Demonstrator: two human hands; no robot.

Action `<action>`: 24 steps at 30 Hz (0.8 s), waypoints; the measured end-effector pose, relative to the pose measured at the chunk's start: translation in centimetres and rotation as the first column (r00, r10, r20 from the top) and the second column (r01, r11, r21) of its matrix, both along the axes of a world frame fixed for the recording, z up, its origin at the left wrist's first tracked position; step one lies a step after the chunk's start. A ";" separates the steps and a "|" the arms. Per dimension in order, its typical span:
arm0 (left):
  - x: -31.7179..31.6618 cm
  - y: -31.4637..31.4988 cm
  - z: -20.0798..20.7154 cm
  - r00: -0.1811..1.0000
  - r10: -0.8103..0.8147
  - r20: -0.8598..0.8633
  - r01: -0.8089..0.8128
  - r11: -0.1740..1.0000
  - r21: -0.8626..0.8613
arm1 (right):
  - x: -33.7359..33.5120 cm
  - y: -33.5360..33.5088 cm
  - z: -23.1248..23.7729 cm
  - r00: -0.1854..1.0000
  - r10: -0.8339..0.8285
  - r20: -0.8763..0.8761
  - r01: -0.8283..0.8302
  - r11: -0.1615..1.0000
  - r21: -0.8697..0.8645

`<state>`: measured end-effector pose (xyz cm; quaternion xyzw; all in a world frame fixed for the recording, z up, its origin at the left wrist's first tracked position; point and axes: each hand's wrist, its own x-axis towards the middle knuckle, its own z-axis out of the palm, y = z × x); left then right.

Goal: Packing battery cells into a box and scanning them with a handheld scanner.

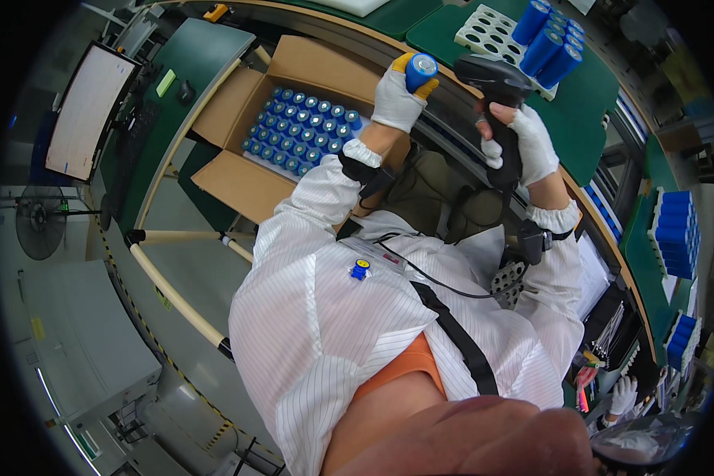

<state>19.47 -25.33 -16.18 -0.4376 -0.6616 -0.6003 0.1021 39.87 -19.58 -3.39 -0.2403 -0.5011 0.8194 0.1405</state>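
My left hand (pixel 399 101), in a white glove with yellow fingertips, is closed around a blue cylindrical battery cell (pixel 422 68), its round end facing up. To the right, my right hand (pixel 531 147), gloved in white with some bare fingers, grips the handle of a black handheld barcode scanner (pixel 496 78). The scanner's head is close to the cell, a small gap between them. Below and left of my left hand, an open cardboard box (pixel 242 186) holds rows of upright blue cells (pixel 301 131). My right palm is hidden behind the scanner handle.
A white holed tray (pixel 484 32) with several blue cells (pixel 543 51) sits on the green bench at the upper right. More blue cells (pixel 676 234) stand farther right. A monitor (pixel 91 111) and mouse (pixel 186 93) are at left. Another person's gloved hand (pixel 623 395) shows lower right.
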 end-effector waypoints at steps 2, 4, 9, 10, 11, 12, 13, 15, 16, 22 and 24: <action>0.2 0.3 0.0 0.999 -0.054 0.005 0.054 0.999 0.005 | -0.2 0.3 -0.5 1.000 -0.007 0.003 0.007 1.000 0.004; 0.4 0.7 0.2 0.994 -0.107 0.011 0.107 0.994 0.010 | -0.3 0.7 -0.6 1.000 0.007 0.001 -0.007 1.000 0.008; 0.9 2.3 0.5 0.963 -0.212 0.169 0.200 0.976 0.086 | 1.1 2.4 -0.7 0.995 -0.090 -0.050 0.092 0.995 0.043; 1.3 2.9 1.5 0.976 -0.170 0.135 0.167 0.985 0.034 | 1.7 3.5 -1.0 0.977 -0.163 -0.138 0.170 0.985 0.035; 1.5 3.5 2.7 0.922 -0.269 0.278 0.263 0.963 0.059 | 2.4 4.9 -1.3 0.950 -0.227 -0.215 0.230 0.973 -0.011; 1.8 4.3 4.1 0.872 -0.311 0.378 0.301 0.950 0.086 | 3.1 6.4 -1.4 0.905 -0.315 -0.286 0.324 0.946 -0.019; 2.0 4.9 5.4 0.811 -0.343 0.474 0.330 0.937 0.114 | 3.7 8.2 -1.7 0.849 -0.393 -0.354 0.407 0.913 -0.036; 1.0 7.7 6.2 0.873 -0.343 0.346 0.338 0.938 0.075 | 5.1 12.2 -2.8 0.727 -0.532 -0.434 0.526 0.838 -0.145; 0.6 9.4 6.7 0.882 -0.322 0.344 0.336 0.942 0.020 | 5.5 13.8 -3.2 0.679 -0.600 -0.424 0.600 0.786 -0.152; 0.5 18.0 9.4 0.866 -0.371 0.335 0.447 0.874 -0.188 | 6.1 21.0 -8.5 0.583 -0.782 -0.218 0.740 0.623 -0.253; 1.3 19.3 9.9 0.910 -0.309 0.276 0.391 0.861 -0.324 | 6.2 21.3 -10.0 0.612 -0.780 -0.128 0.764 0.626 -0.158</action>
